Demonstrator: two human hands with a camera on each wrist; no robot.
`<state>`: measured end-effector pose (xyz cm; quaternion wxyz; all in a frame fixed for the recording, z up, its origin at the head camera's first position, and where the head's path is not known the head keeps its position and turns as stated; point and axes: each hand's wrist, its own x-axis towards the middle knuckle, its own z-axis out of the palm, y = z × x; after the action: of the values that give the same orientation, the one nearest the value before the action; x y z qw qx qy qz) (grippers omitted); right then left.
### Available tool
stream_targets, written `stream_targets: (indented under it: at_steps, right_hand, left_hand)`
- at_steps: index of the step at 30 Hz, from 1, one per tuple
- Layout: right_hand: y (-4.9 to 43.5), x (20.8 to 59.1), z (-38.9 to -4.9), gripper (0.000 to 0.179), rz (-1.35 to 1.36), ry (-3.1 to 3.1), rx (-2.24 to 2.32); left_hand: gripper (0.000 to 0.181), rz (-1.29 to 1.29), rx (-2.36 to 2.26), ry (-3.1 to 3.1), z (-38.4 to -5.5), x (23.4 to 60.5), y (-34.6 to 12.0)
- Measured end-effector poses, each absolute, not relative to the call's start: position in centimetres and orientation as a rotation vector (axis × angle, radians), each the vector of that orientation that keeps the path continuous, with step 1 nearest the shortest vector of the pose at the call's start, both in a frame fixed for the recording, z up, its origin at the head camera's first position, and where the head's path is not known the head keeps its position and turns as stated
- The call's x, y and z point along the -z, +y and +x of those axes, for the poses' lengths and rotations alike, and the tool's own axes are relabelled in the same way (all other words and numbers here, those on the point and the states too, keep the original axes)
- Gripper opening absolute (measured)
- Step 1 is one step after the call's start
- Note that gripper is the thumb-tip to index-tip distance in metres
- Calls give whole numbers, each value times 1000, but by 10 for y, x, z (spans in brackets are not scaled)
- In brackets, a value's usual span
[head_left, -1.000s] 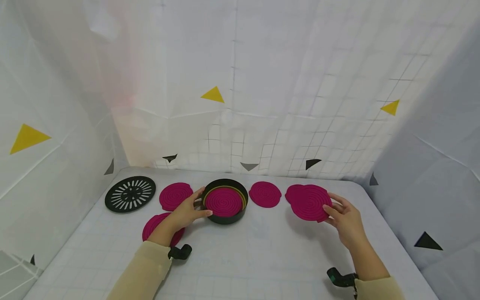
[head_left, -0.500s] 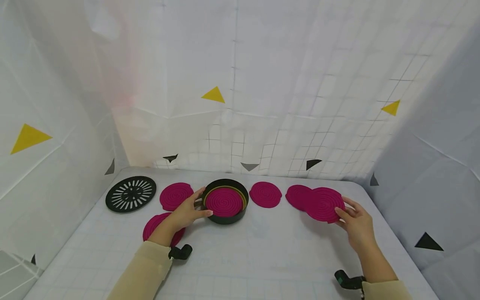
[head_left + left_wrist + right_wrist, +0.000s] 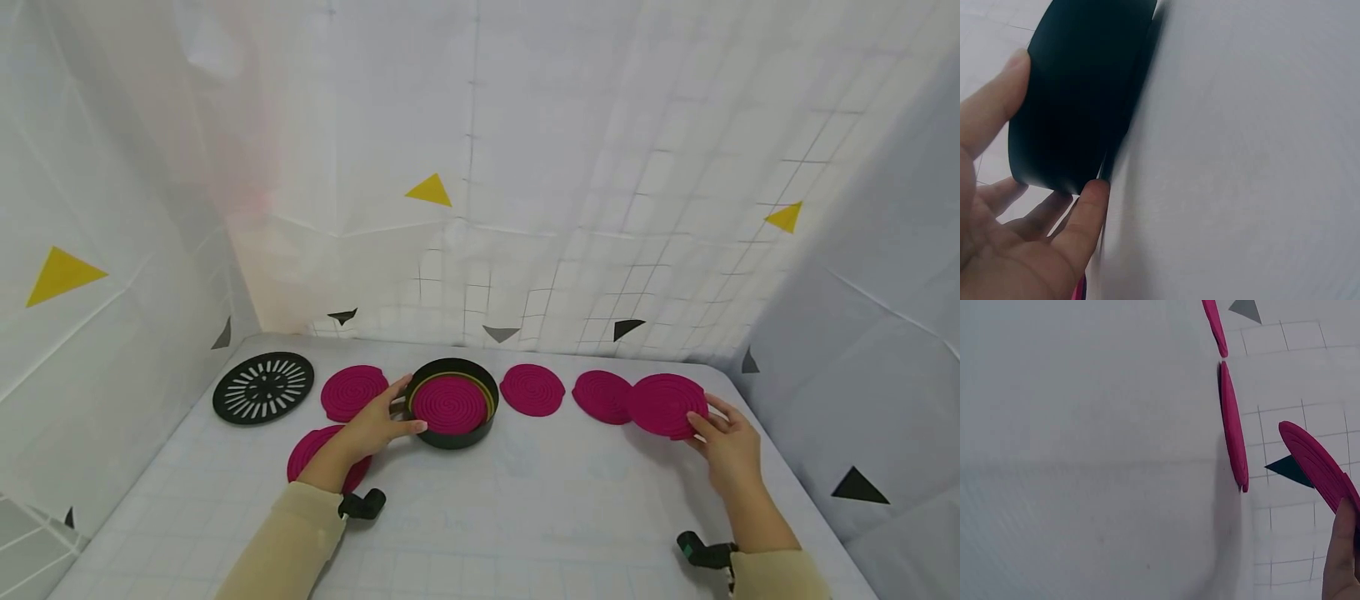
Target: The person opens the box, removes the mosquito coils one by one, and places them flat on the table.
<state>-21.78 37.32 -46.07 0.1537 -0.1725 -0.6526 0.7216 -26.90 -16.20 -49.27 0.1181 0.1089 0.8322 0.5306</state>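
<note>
My left hand (image 3: 377, 427) grips the side of a round black coaster holder (image 3: 457, 442), thumb and fingers spread around its wall. Inside the holder lies a magenta coaster with a spiral pattern, and a thin yellow-green ring shows around it. In the left wrist view the holder's dark wall (image 3: 1079, 94) sits between thumb and fingers. My right hand (image 3: 731, 450) pinches another magenta coaster (image 3: 663, 404) by its right edge. This coaster is raised over the table, tilted in the right wrist view, and its left edge overlaps a coaster (image 3: 602, 397) lying behind.
One magenta coaster (image 3: 532, 390) lies just right of the holder. To the left are two more, an upper coaster (image 3: 352, 392) and a lower coaster (image 3: 307, 454) partly covered by my left forearm. A black slotted disc (image 3: 263, 388) lies at the far left. White sheets surround the table (image 3: 525, 517).
My right hand has moved to the right with its coaster, uncovering more of the coaster behind. The left hand and the holder have stayed in place.
</note>
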Motion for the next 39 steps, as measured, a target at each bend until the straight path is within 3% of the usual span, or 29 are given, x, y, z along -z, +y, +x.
stream_targets:
  at_steps: [8, 39]
  right_hand:
    - [388, 470, -227, 65, -643, -1869, -2002]
    - [416, 479, -250, 71, -785, -1736, -2087]
  left_hand:
    - [104, 318, -1554, 2433, -269, 492, -162]
    - [103, 318, -1551, 2434, -267, 490, -163]
